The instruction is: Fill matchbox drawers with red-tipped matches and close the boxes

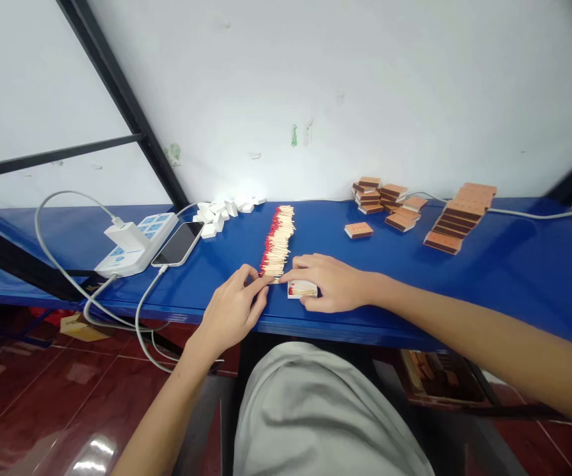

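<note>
A long row of red-tipped matches (278, 246) lies on the blue table, heads to the left. At its near end is my left hand (236, 304), fingers curled and a fingertip against the head side of the last matches. My right hand (332, 284) reaches its index finger to the other end of those matches. Below that finger, the same hand has its thumb and other fingers around a white matchbox tray (302, 289). Some matches lie inside the tray, and the right fingers partly cover it.
White empty-looking trays (219, 213) are heaped at the back left. Orange-brown matchboxes (379, 195) are piled at the back right, with a neat stack (461, 215) farther right. A phone (179, 243) and a power strip (139, 248) with white cables stand left.
</note>
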`<state>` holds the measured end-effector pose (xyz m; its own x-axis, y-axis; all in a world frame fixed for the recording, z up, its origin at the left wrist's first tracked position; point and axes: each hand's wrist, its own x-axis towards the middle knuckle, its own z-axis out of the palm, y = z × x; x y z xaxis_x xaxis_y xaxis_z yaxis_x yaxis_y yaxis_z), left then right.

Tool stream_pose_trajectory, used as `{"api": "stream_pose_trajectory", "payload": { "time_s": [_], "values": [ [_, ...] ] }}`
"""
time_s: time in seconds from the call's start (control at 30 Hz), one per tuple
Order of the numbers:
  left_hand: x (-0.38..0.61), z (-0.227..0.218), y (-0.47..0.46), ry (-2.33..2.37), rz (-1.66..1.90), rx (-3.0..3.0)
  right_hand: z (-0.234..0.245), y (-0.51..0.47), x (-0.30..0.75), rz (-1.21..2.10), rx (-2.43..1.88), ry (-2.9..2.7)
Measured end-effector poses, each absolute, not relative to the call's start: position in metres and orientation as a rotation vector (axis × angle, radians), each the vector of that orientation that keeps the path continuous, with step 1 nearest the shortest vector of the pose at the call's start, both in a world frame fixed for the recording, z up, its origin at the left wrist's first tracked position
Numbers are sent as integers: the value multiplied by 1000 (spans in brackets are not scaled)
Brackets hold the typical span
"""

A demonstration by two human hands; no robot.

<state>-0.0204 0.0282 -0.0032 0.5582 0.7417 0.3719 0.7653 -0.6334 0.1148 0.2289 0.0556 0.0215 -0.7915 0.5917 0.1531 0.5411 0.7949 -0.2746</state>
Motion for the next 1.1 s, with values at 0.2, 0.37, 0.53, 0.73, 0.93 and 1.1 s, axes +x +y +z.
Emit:
{"api": "stream_pose_trajectory", "payload": {
  "time_s": [0.2, 0.37, 0.53, 0.73, 0.93, 1.1],
  "values": [
    [-21, -4, 28, -1296, -652, -2716, 23, 55, 228, 323, -876, -2750],
    [-20, -4, 28, -1235, -662, -2699, 23, 55, 227, 327, -892, -2750],
    [-20, -3, 28, -1169, -646, -2704, 23, 55, 226, 271, -912, -2782],
    [-20, -1, 27, -1132, -678, -2715, 22, 55, 228, 255, -895, -2790],
    [-20, -4, 27, -1121, -737, -2723, 22, 56, 228, 279, -887, -2792],
    [-21, -6, 27, -1162, -756, -2712, 24, 55, 227, 293, -895, -2780]
  ]
}}
